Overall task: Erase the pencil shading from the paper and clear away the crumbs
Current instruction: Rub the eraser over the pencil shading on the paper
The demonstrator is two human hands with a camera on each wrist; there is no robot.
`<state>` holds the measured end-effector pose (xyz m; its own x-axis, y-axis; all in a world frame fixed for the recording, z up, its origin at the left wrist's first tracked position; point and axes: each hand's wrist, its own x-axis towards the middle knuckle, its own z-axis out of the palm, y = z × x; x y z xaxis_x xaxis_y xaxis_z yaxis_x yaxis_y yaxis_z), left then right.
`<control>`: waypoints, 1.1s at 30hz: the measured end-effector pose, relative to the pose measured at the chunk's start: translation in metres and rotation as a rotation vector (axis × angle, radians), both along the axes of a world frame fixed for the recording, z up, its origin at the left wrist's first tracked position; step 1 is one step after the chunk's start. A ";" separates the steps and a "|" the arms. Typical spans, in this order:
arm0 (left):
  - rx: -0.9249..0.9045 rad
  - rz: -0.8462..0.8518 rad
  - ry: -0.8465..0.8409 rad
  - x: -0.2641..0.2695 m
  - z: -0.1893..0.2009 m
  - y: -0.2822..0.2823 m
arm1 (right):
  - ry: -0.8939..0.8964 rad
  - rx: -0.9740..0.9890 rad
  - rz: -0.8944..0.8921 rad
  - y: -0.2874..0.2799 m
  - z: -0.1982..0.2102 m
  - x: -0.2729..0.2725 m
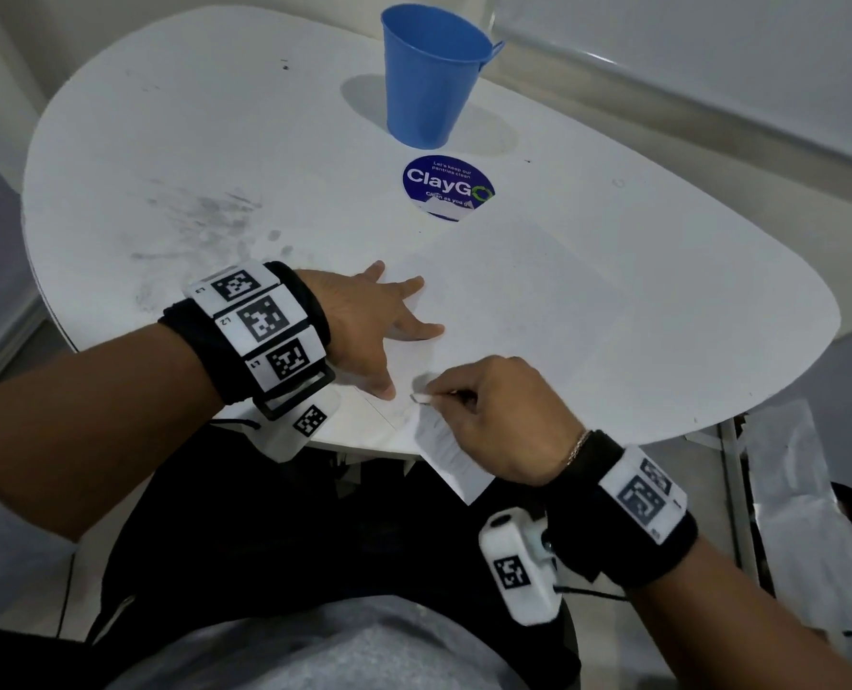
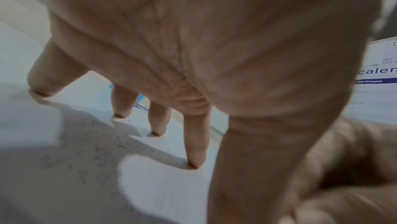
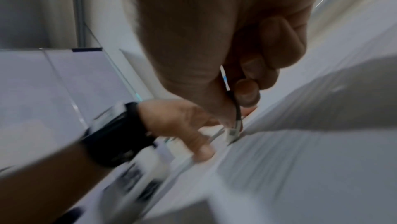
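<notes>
A white sheet of paper [image 1: 513, 301] lies on the white table [image 1: 215, 117], and its near corner hangs over the front edge. Faint grey pencil shading [image 1: 441, 435] shows on that near corner. My left hand [image 1: 404, 311] rests flat on the paper's left part with fingers spread straight; the left wrist view shows the left hand's fingertips [image 2: 194, 163] touching the sheet [image 2: 161, 185]. My right hand [image 1: 438, 395] pinches a small white eraser [image 1: 421, 398] whose tip touches the paper beside the left thumb. The right wrist view is blurred but shows the eraser [image 3: 232, 132] between thumb and forefinger.
A blue cup [image 1: 431, 77] stands at the back of the table, with a round blue ClayGo sticker [image 1: 447, 186] in front of it. Grey smudges [image 1: 205, 211] mark the tabletop at the left. A printed sheet and plastic [image 1: 812, 490] lie below at the right.
</notes>
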<state>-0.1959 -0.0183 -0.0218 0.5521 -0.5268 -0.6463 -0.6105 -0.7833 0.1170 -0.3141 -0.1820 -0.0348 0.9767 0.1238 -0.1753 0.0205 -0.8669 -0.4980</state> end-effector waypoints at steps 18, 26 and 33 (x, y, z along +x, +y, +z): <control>-0.001 0.000 0.006 0.000 0.001 0.000 | -0.015 0.014 -0.021 -0.001 0.000 -0.002; 0.014 -0.010 -0.007 -0.001 0.001 -0.001 | -0.004 -0.016 -0.011 0.001 0.002 -0.003; 0.001 0.009 0.003 0.000 0.001 0.000 | -0.057 -0.055 -0.141 -0.011 0.003 0.014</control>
<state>-0.1961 -0.0183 -0.0210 0.5548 -0.5216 -0.6482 -0.6033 -0.7887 0.1183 -0.2999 -0.1933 -0.0321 0.9923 -0.0233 -0.1219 -0.0764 -0.8891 -0.4513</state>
